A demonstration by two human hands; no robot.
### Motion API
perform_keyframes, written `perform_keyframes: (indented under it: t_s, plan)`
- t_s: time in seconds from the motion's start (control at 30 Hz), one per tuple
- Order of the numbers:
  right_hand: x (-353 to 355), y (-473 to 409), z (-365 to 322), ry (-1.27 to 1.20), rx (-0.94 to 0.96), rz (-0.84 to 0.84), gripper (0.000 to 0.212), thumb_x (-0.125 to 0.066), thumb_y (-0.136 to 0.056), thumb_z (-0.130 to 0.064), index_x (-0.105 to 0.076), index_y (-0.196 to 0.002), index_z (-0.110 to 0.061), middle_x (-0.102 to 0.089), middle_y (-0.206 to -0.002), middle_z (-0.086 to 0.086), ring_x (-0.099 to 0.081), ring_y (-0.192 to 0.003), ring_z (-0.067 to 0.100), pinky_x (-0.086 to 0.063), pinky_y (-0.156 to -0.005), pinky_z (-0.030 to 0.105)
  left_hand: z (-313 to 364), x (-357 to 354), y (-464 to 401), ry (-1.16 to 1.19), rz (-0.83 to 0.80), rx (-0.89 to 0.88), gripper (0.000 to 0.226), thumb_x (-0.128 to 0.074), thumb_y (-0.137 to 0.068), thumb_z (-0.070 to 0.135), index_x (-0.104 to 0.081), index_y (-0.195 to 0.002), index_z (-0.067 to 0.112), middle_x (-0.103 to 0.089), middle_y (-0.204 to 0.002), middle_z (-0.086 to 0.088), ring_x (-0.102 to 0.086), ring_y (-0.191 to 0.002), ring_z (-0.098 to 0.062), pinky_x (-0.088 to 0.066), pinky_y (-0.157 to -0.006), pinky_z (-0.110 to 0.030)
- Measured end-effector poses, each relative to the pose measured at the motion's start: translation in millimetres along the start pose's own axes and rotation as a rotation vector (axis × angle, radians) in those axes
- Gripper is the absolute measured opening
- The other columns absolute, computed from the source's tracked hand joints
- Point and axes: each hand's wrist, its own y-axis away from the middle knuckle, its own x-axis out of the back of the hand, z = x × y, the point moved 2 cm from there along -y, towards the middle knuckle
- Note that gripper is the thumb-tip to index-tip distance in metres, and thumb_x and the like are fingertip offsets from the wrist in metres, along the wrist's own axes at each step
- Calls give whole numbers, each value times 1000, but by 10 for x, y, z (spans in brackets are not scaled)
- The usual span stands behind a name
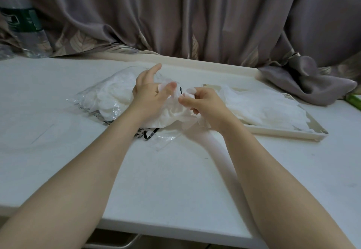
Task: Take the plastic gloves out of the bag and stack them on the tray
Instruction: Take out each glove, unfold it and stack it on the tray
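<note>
Both hands met over the middle of the white table (58,151), working at a crumpled bunch of thin white plastic gloves (172,116) that bulged out of the mouth of a clear bag (101,100). The left hand (150,92) reached in from the near left, its thumb and forefinger pinched on a fold of the film while another finger stuck straight out toward the far side. The right hand (203,102) sat just to its right, fingers curled and pinched on the same bunch, the fingertips of the two hands nearly touching. The bag lay flat on the table to the left of the hands, still packed with pale gloves, and its printed open end trailed out toward the near side beneath the left wrist. To the right of the hands a cream tray (283,131) rested on the table, with a loose heap of gloves already on the tray (269,108) spread across most of it; the right wrist lay over the tray's near left corner. A grey-purple curtain (195,14) hung along the far edge, one fold of it slumped onto the table beyond the tray. A clear water bottle with a green label (21,20) stood at the far left corner.
</note>
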Motion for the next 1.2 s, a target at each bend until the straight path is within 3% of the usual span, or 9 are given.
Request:
perform_keyframes:
  t_s: [0.13,0.33,0.4,0.5,0.67,0.83,0.97,1.07,1.2]
  plan:
    - [26,25,-36,-70,-44,136,26,-56,-91,-8,-48,-66,-12,-49,-65,0,-45,-41,-4,-32,-43,11,-165,-28,-15,-183,-143,-39,10,-64,-84,40,-66,-82,30,-12,-155,13,1,-142,-11,-2,-113,-34]
    - [164,-69,99,285,-40,440,40,-56,-84,-14,-44,-46,-17,-42,-45,-9,-43,-52,4,-31,-55,25,-150,24,-57,-176,18,-89,31,-58,-90,33,-67,-70,11,-28,-147,16,-7,-139,-8,-3,-106,-25]
    - [150,-76,87,478,49,472,29,-56,-85,-15,-52,-57,-16,-53,-63,-3,-50,-65,4,-35,-64,27,-63,53,-39,-215,142,-223,37,-57,-86,40,-66,-67,10,-35,-141,13,-16,-135,-15,-8,-102,-26]
    - [16,-31,-70,556,368,410,27,-57,-85,-25,-64,-107,-13,-59,-113,3,-50,-107,16,-38,-91,26,23,115,-63,-371,303,-479,37,-58,-80,45,-66,-65,12,-58,-114,-4,-38,-111,-23,-24,-89,-32]
    - [-180,-16,-177,714,452,262,13,-62,-87,-20,-66,-94,-11,-66,-86,0,-54,-88,19,-39,-77,27,106,130,-47,-132,169,-408,35,-59,-81,43,-65,-74,9,-58,-66,-6,-51,-66,-19,-41,-64,-33]
    - [15,-33,-175,458,315,359,21,-70,-80,-19,-53,-69,-22,-53,-65,-13,-49,-67,4,-39,-67,24,199,60,34,378,55,-132,24,-61,-89,24,-58,-67,17,-55,-60,10,-50,-63,-6,-40,-65,-21]
    - [108,-37,-187,354,271,334,28,-64,-84,-15,-45,-68,-28,-49,-66,-13,-45,-66,8,-36,-61,23,191,-49,28,718,-168,-37,28,-56,-87,40,-68,-79,15,-57,-72,5,-42,-69,-16,-36,-74,-32]
    - [109,-45,-170,205,225,341,24,-53,-91,-13,-42,-73,-25,-52,-67,-1,-47,-62,12,-37,-59,26,167,-118,29,641,-244,-7,24,-65,-73,49,-63,-83,27,-61,-83,10,-53,-73,-18,-43,-71,-29]
    - [100,-29,-243,-114,196,370,18,-43,-98,-17,-41,-80,-18,-53,-74,0,-53,-62,9,-43,-57,20,12,-199,11,194,-276,-34,35,-74,-76,24,-56,-106,25,-62,-108,8,-62,-95,-15,-49,-80,-26]
